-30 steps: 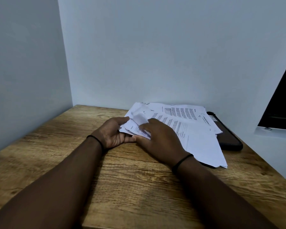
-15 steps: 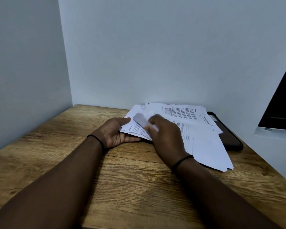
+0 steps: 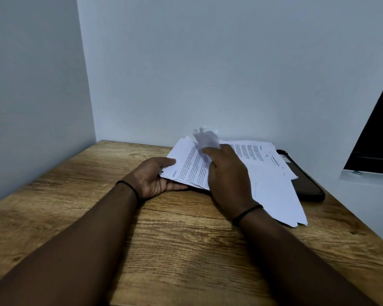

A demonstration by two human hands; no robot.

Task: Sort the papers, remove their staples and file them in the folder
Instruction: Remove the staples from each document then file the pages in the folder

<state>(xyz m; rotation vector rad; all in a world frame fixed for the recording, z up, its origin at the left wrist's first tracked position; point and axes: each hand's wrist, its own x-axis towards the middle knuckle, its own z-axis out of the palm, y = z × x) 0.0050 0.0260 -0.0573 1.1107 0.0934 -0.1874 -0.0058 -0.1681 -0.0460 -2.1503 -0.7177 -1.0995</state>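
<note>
I am looking at a dim, evenly lit picture with a cool bluish cast lying over the walls (image 3: 208, 62). The light is reading soft and diffuse; I cannot tell where it is coming from. The forearms are casting only faint shadows on the desk (image 3: 175, 239), and no glare is showing on the wood. A raised sheet (image 3: 206, 139) by the right hand (image 3: 228, 177) is smearing with motion blur, its print unreadable. The papers (image 3: 270, 188) are showing brightest in view. Wide-angle distortion is bending the wall corner and stretching the arms at the lower edges. Fine compression softness is blurring the grain.
</note>
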